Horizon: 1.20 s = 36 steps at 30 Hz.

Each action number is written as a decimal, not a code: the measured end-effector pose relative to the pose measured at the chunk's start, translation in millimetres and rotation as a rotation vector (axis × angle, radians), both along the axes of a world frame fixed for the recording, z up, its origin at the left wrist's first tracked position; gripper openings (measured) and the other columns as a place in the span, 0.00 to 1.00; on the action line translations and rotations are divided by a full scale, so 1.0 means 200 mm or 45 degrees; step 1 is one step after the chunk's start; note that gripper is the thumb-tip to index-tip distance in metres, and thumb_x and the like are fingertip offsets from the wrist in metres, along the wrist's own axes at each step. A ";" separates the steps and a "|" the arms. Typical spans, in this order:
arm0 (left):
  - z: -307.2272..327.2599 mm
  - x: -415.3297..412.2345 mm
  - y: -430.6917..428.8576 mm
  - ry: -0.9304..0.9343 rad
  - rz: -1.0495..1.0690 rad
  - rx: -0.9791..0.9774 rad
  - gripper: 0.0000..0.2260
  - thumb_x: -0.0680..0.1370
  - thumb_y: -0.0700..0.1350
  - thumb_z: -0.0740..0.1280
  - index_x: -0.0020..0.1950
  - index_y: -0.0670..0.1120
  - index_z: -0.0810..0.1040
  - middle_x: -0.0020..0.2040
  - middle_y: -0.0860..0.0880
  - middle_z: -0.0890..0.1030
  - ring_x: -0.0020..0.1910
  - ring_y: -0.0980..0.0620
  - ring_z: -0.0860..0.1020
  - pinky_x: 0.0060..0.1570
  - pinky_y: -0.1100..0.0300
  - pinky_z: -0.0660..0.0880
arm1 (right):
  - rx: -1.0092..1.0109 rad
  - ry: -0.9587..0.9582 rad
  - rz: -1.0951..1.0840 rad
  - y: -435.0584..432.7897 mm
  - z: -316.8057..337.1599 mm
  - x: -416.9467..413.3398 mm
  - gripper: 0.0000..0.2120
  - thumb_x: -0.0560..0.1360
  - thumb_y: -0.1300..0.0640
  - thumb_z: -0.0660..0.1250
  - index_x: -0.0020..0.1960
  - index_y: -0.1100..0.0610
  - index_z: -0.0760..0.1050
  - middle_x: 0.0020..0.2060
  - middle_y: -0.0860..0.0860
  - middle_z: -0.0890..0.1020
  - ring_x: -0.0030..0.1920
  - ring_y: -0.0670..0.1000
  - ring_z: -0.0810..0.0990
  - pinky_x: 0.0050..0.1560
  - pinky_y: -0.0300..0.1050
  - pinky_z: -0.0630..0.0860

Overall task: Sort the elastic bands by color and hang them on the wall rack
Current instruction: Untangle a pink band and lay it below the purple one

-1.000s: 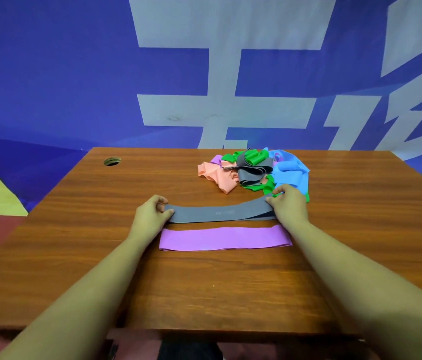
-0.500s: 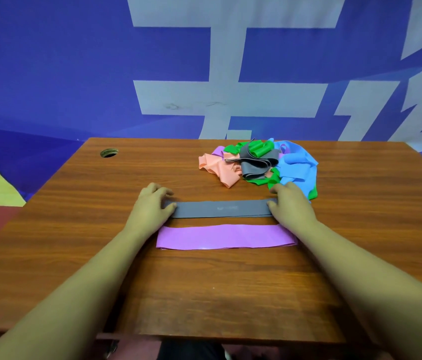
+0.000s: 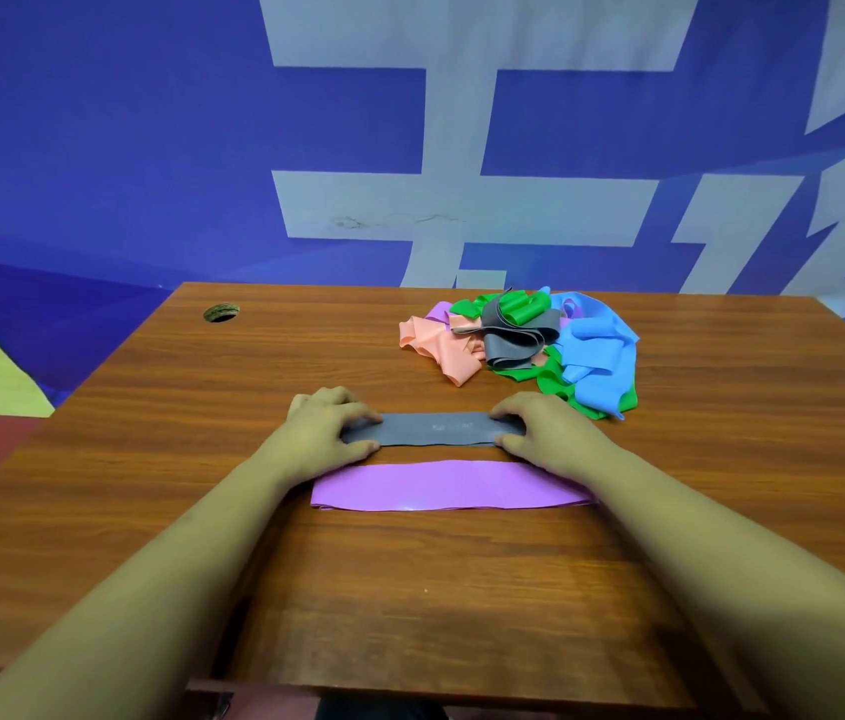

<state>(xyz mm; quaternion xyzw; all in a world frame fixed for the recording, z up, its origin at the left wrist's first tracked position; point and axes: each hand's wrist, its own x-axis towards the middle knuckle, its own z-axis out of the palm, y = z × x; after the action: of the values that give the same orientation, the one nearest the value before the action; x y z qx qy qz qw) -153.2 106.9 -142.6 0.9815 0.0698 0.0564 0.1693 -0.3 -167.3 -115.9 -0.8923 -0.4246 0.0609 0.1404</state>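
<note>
A flat grey band point(image 3: 436, 428) lies across the middle of the wooden table point(image 3: 410, 605). My left hand point(image 3: 321, 433) grips its left end, with fingers on top and the thumb at the near edge. My right hand point(image 3: 550, 433) grips its right end the same way. Just in front of it, a purple band point(image 3: 441, 485) lies flat and parallel, untouched. Behind my right hand sits a tangled pile of bands point(image 3: 519, 345) in pink, grey, green, blue and purple. No wall rack is in view.
A round cable hole point(image 3: 221, 312) sits near the table's far left corner. A blue wall with large pale lettering point(image 3: 150, 148) rises directly behind the table. The table's near edge is at the bottom of the view.
The grey band went from slightly lifted and bowed to lying flat on the table. Both hands slid inward over its ends, so less of the band shows.
</note>
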 end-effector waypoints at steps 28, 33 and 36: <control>0.12 0.69 -0.26 -0.421 0.374 -1.360 0.07 0.73 0.34 0.71 0.49 0.41 0.78 0.41 0.43 0.81 0.38 0.51 0.79 0.36 0.63 0.75 | 0.813 0.525 -0.428 0.39 0.10 0.27 0.04 0.72 0.58 0.72 0.40 0.57 0.82 0.33 0.47 0.80 0.33 0.41 0.73 0.35 0.33 0.70; 0.40 0.61 -0.28 -0.522 0.262 -1.480 0.06 0.75 0.36 0.72 0.49 0.42 0.77 0.39 0.46 0.81 0.37 0.52 0.80 0.38 0.61 0.75 | 1.023 0.573 -0.370 0.35 0.40 0.18 0.04 0.73 0.60 0.72 0.41 0.60 0.81 0.35 0.49 0.81 0.31 0.38 0.75 0.33 0.32 0.71; 0.55 0.55 -0.29 -0.620 0.196 -1.428 0.06 0.74 0.39 0.73 0.48 0.44 0.79 0.38 0.48 0.80 0.41 0.50 0.79 0.44 0.53 0.76 | 1.060 0.569 -0.314 0.30 0.57 0.13 0.05 0.74 0.58 0.72 0.42 0.59 0.82 0.33 0.47 0.80 0.31 0.38 0.74 0.32 0.28 0.69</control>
<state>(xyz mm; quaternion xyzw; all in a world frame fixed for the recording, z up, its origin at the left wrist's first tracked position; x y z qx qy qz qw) -43.0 48.9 -31.7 0.6939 0.1189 0.2458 0.6662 26.0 -108.3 -2.2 -0.7692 -0.2634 0.0587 0.5792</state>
